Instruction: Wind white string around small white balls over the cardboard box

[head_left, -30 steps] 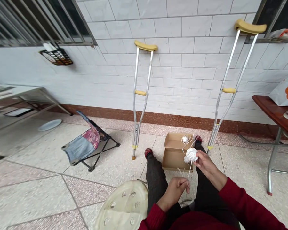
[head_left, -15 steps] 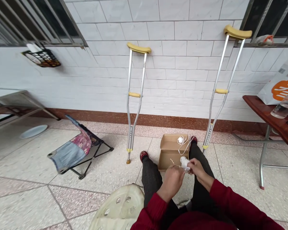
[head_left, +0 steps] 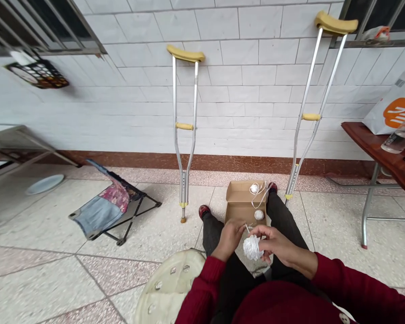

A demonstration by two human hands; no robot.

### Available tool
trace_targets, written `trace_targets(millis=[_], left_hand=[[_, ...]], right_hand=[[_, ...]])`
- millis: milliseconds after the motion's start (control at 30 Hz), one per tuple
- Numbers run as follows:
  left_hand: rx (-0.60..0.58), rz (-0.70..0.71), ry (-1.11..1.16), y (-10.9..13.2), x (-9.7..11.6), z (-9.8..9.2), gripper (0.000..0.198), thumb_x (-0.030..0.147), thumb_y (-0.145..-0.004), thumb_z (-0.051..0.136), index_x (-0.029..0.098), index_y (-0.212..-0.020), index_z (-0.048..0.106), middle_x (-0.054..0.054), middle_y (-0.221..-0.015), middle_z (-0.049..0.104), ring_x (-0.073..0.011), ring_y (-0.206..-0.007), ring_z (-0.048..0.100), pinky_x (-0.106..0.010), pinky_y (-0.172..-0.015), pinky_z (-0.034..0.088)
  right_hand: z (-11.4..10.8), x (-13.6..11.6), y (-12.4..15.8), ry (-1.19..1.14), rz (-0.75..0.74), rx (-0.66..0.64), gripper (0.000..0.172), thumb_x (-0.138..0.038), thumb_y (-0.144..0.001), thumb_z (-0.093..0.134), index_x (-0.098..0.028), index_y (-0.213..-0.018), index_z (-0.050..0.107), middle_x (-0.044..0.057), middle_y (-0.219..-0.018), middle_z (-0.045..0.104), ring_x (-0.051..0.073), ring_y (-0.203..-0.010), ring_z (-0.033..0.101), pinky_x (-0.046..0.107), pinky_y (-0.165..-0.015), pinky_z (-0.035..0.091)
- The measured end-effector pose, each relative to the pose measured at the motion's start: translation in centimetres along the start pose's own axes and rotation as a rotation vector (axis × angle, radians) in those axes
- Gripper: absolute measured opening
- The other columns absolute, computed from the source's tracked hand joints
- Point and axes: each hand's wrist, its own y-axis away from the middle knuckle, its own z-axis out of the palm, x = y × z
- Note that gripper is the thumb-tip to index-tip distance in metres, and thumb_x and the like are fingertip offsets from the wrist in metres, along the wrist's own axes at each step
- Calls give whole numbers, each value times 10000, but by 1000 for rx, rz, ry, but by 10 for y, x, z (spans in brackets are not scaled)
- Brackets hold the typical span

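My right hand (head_left: pixel 278 245) is closed around a ball of white yarn (head_left: pixel 251 248) in front of my lap. To its left, my left hand (head_left: pixel 230 237) pinches a white yarn strand (head_left: pixel 247 228) that runs toward the ball. Beyond my hands an open cardboard box (head_left: pixel 234 210) lies on the floor between my feet. A white ball (head_left: pixel 258 214) sits in its lower half, and another white ball (head_left: pixel 254 188) lies against the raised lid with a loose white cord (head_left: pixel 255 203) trailing near it.
Two crutches (head_left: pixel 184 126) (head_left: pixel 311 117) lean against the tiled wall. A folding stool (head_left: pixel 101 211) stands at left, a pale plastic stool (head_left: pixel 168 288) close by my left leg. On the right, a brown table (head_left: pixel 378 155) bears a bag (head_left: pixel 391 110) and a clear bottle (head_left: pixel 396 140).
The yarn ball in my right hand has come nearer to me and turned into full view. My left hand has shifted left and up. The view has tilted downward, uncovering the ball in the box.
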Motion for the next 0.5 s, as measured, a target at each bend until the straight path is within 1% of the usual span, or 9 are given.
trace_targets(millis=[67,100,167,233,300,367,433,500], left_hand=[[-66,116,-119,-23,5,-13,280,271,-921,480,170,-763,688,-73,-810,697,-204,-828,622,-339,-854,439],[-91,169,-179,-32,9,-20,268,245,-916,489,169,-745,681,-71,-808,693,-203,-846,620,-356,-905,418],[-103,231,-296,-46,21,-30,219,205,-895,514,170,-747,671,-65,-794,682,-202,-851,614,-386,-973,378],[-89,254,-372,-48,36,-35,198,186,-882,524,164,-737,658,-66,-770,670,-203,-831,611,-399,-995,362],[-77,255,-379,-40,51,-30,214,196,-891,514,159,-729,648,-67,-750,661,-198,-791,607,-389,-970,382],[-69,236,-336,-24,61,-19,253,220,-919,480,161,-736,645,-62,-733,656,-188,-748,602,-372,-936,405],[-57,186,-266,-7,63,-5,301,247,-945,445,167,-736,646,-53,-711,650,-179,-725,599,-351,-902,424],[-49,97,-162,7,57,7,328,273,-956,433,174,-732,651,-42,-703,650,-173,-726,602,-311,-830,448]], right_hand=[[-6,25,-3,29,68,20,354,-171,-614,621,-180,-967,612,-35,-765,596,79,-412,549,179,-334,379],[-11,37,-7,36,101,55,357,-164,-602,623,-173,-958,601,-38,-755,592,82,-400,544,185,-330,384],[-26,53,-19,34,135,167,325,-161,-600,625,-158,-922,578,-41,-699,585,82,-382,526,195,-334,398],[-41,56,-35,-15,103,327,263,-170,-621,625,-152,-876,561,-29,-668,591,86,-411,536,201,-367,433],[-52,46,-53,-112,66,481,222,-168,-636,620,-159,-846,546,-12,-675,607,92,-446,551,212,-397,462],[-57,27,-70,-183,-37,547,235,-140,-625,641,-163,-840,548,6,-716,628,106,-531,595,217,-456,500],[-56,4,-83,-207,-109,581,240,-131,-609,654,-170,-816,539,0,-683,622,110,-509,580,207,-421,465],[-50,-19,-88,-230,-180,551,242,-145,-610,658,-175,-816,534,-19,-633,605,94,-453,538,179,-371,378]])
